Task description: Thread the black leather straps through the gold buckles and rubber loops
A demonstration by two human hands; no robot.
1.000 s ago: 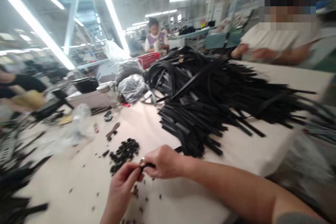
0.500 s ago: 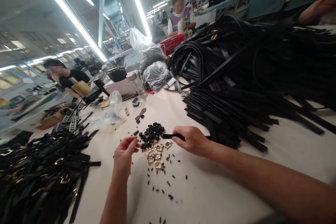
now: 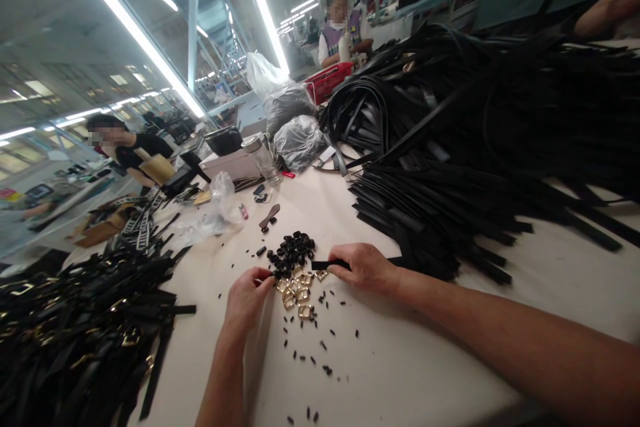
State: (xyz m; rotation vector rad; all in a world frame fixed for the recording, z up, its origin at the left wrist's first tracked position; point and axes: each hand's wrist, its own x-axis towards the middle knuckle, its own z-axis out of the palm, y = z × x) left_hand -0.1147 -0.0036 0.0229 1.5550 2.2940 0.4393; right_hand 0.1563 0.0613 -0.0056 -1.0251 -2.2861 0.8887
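Observation:
My right hand [image 3: 363, 267] is closed round a black strap [image 3: 323, 265], whose flat end sticks out to the left above the gold buckles [image 3: 303, 293]. My left hand [image 3: 250, 297] has thumb and forefinger pinched together at the left edge of a heap of small black loops [image 3: 295, 250]. A dark bit shows at those fingertips, too small to tell whether it is held or part of the heap. The gold square buckles lie just in front of the loops, between both hands. Small black pieces [image 3: 323, 345] are scattered on the table nearer me.
A large pile of black straps [image 3: 425, 200] covers the right side. Straps with gold buckles [image 3: 85, 340] are heaped at left. Behind the loops stand a glass bottle [image 3: 263, 157], plastic bags [image 3: 297, 140] and a red basket [image 3: 327, 82]. Two co-workers sit beyond; another's arm shows upper right.
My left hand has shifted right and slightly down, so its fingertips now meet the heap's edge. My right hand keeps the strap almost in the same place.

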